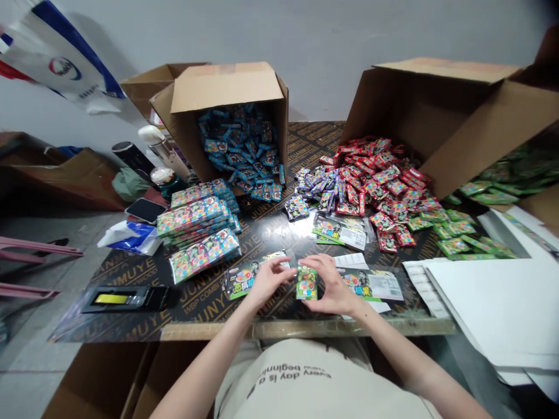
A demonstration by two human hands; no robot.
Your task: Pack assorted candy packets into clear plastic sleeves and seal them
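Note:
My right hand [335, 286] grips a small green candy packet [307, 285] by its edges, thumb at the bottom and fingers at the top. It stands just above the table near the front edge. My left hand [269, 280] is close to the packet's left side, fingers curved and slightly apart, with nothing visible in them. Under and beside the left hand lies a green-and-black printed bag [243, 279]. Another printed bag [374, 284] lies partly beneath my right hand. More such bags [338, 231] are stacked farther back.
Blue packets [244, 154] fill an open carton [227, 87]. Purple [323, 186], red [384, 174] and green packets [458, 233] are heaped before another carton [458, 134]. Filled packs [203, 250] are stacked at left, near a black tape dispenser [126, 298]. White sheets [498, 308] lie at right.

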